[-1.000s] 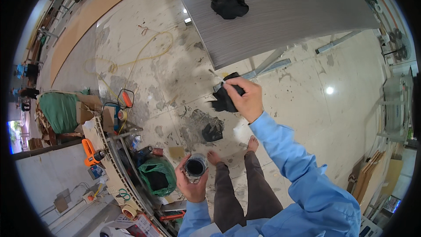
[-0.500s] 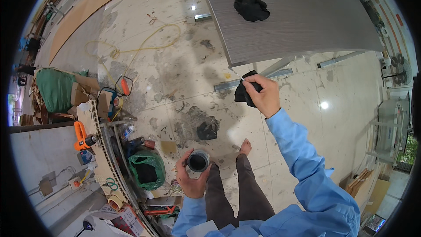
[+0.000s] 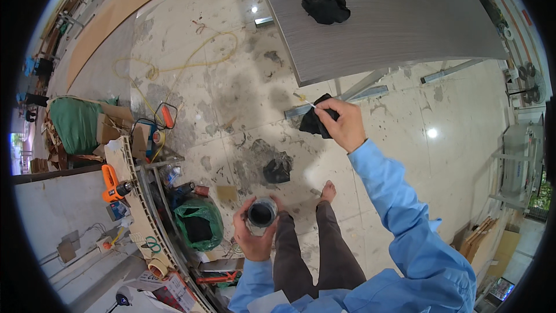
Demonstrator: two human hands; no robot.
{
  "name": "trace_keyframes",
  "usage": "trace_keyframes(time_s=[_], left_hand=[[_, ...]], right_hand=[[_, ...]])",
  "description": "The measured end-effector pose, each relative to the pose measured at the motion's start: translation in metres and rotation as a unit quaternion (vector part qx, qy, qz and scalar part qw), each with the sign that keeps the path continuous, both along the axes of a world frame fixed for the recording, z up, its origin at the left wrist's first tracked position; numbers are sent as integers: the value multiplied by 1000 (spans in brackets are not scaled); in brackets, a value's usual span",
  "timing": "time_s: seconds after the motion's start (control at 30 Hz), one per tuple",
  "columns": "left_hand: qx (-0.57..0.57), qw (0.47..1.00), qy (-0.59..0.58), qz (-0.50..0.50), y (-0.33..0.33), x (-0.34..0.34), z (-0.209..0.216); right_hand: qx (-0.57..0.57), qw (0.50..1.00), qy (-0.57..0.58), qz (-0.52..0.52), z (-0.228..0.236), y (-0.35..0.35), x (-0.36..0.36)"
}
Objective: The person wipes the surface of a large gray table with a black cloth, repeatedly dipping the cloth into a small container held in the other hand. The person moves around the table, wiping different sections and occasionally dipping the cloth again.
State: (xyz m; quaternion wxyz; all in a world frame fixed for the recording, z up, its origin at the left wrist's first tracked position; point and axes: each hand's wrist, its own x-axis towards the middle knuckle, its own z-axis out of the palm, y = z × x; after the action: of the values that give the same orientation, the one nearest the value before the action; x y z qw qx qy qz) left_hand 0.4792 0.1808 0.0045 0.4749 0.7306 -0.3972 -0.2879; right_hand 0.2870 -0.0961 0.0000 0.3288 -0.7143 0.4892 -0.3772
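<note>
My left hand (image 3: pixel 255 246) is wrapped round a small grey cup (image 3: pixel 263 200), held upright above my legs, with something dark inside. My right hand (image 3: pixel 346 126) is closed in a pinch near the front corner of a large grey wood-grain board (image 3: pixel 394 29). Between its thumb and fingers is a thin white stick (image 3: pixel 313 105) pointing up and left; what its tip is cannot be made out. A black cloth (image 3: pixel 314 125) hangs from the same hand, beneath the fingers. Another crumpled black cloth (image 3: pixel 325 7) lies on the board.
Metal bars (image 3: pixel 370 91) show under the board. On the stained floor are a yellow cord (image 3: pixel 217 58) and a dark crumpled piece (image 3: pixel 278 168). To my left stand a green bag (image 3: pixel 215 226) and a shelf edge with an orange power tool (image 3: pixel 111 182). A fan (image 3: pixel 528 78) is at right.
My right hand has shifted slightly left and down with the stick and cloth, its stick tip now farther from the board's corner. My left hand keeps the cup in nearly the same place.
</note>
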Motion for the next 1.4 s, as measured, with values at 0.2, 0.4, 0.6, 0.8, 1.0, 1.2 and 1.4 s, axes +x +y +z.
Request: trace_keyframes(time_s=[0.2,0.4,0.6,0.8,1.0,1.2,1.4], left_hand=[[11,1000,7,-14,-3,-4,4],[14,1000,0,-28,-6,-7,4],[17,999,-4,-39,-10,-10,0],[7,999,3,-47,-17,-16,0],[-18,999,4,-38,-24,-22,1],[-7,997,8,-74,-39,-39,0],[-8,996,20,-92,-59,-62,2]], right_hand=[[-25,993,-83,-74,1,9,6],[22,990,-104,-98,2,9,12],[29,988,-114,-104,-4,14,11],[-12,982,-99,-158,-8,-4,-19],[-13,938,-160,-306,-13,-31,-87],[-26,951,-77,-300,-25,-57,-145],[-8,917,-141,-374,-23,-89,-219]])
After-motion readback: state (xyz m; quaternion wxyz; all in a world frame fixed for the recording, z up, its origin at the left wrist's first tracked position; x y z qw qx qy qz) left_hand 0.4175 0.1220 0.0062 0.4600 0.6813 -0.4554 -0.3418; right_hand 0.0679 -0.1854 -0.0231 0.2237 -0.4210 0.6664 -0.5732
